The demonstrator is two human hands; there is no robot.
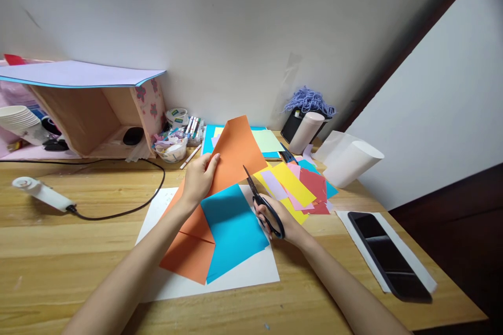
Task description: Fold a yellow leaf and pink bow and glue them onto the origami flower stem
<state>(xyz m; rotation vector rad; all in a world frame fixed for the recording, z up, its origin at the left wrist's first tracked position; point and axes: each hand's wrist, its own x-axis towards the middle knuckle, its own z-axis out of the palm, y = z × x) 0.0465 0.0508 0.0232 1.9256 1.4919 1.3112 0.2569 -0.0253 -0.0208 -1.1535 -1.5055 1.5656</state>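
Observation:
My left hand [199,178] is closed on a sheet of orange paper [238,149], thumb on the near face, and holds it tilted up off the table. In my right hand [281,217] is a pair of black-handled scissors [252,183], blades pointing up and left at the orange sheet's lower right edge. Whether the blades grip the paper, I cannot tell. Below lie a blue sheet of paper [236,230] and more orange paper [190,256], on top of a large white sheet [251,272]. My left forearm covers part of these.
Coloured paper scraps [293,183] lie beyond my right hand. A phone [389,256] rests on white paper at right. White rolls [353,162], a black yarn holder [293,125], a tub of scraps [173,149] and an open box [86,115] stand behind. A corded white tool [43,193] lies left.

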